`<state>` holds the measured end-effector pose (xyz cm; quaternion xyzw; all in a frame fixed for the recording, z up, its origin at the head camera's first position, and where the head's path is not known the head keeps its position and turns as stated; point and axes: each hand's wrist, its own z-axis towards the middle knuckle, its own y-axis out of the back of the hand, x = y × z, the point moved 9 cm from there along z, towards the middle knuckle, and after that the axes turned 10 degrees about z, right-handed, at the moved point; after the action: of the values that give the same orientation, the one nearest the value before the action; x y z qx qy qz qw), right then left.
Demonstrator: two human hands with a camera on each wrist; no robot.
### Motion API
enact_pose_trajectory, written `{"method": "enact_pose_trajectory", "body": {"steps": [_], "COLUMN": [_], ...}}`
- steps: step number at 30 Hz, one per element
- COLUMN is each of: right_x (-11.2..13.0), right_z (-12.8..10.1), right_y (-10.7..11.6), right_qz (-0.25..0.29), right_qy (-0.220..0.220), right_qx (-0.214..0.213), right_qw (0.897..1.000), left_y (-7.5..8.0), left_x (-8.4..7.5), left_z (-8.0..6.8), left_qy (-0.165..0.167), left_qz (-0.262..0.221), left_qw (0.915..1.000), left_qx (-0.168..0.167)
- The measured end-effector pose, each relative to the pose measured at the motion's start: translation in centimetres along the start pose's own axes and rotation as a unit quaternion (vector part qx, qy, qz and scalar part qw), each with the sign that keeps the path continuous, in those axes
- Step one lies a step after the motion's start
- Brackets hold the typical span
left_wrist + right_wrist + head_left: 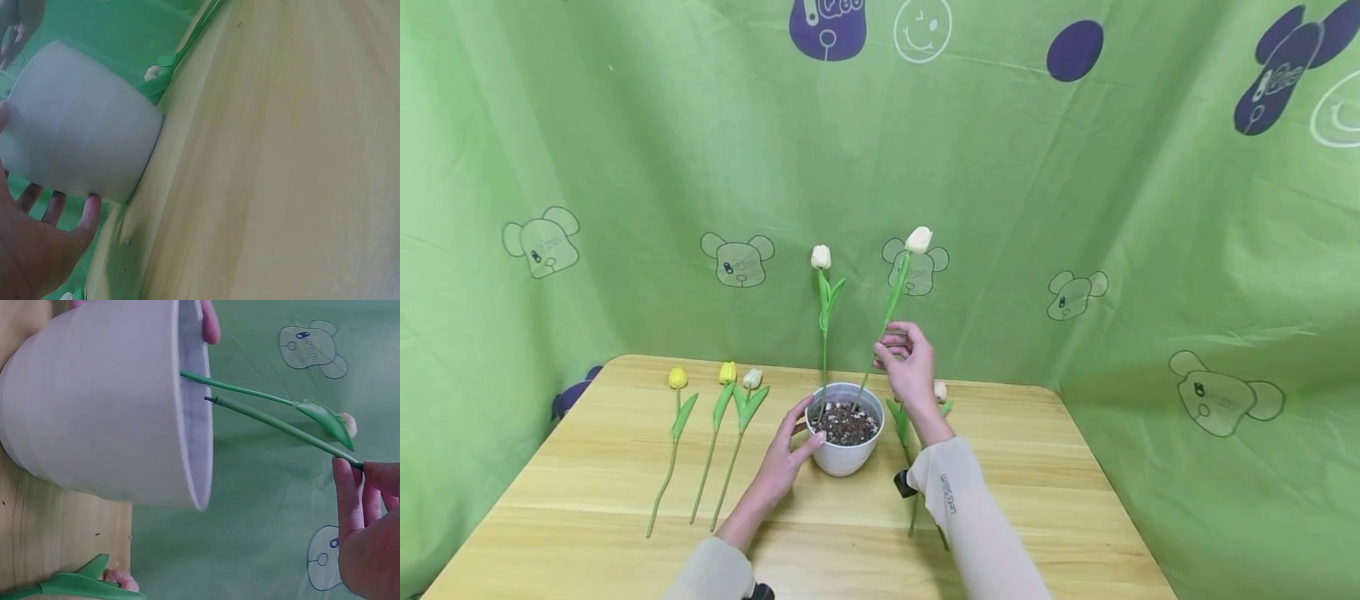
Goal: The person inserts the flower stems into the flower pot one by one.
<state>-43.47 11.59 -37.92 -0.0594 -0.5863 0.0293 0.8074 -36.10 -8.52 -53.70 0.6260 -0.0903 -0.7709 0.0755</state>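
A white flower pot with dark soil stands on the table. My left hand holds its left side, the thumb at the rim and the other fingers spread around the wall. One white tulip stands upright in the pot's left part. My right hand pinches the stem of a second white tulip, tilted to the right above the pot. In the right wrist view, the lower tip of that stem shows at the pot's mouth, apart from the wall.
Left of the pot lie two yellow tulips and a white tulip in a row. More tulips lie to the right, partly hidden by my right arm. Green printed cloth hangs behind the wooden table.
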Motion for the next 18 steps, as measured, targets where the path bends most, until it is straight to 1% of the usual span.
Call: {"method": "enact_pose_trajectory", "body": {"steps": [6,12,18], "right_x": [-1.0,-2.0,-2.8], "right_z": [0.2,0.3,0.5], "right_y": [-0.7,-1.0,-1.0], "right_qz": [0.003,-0.012,-0.022], "right_qy": [0.017,0.036,0.049], "right_qx": [0.004,0.008,-0.008], "right_qw": [1.000,0.999,0.999], "left_y": [0.0,0.1,0.1], "left_x": [0.1,0.1,0.1], "left_z": [0.0,-0.1,-0.1], "left_qy": [-0.001,-0.002,-0.001], "left_qz": [0.002,0.013,0.020], "left_qw": [1.0000,0.9999,0.9998], "left_qx": [0.001,-0.003,-0.002]}}
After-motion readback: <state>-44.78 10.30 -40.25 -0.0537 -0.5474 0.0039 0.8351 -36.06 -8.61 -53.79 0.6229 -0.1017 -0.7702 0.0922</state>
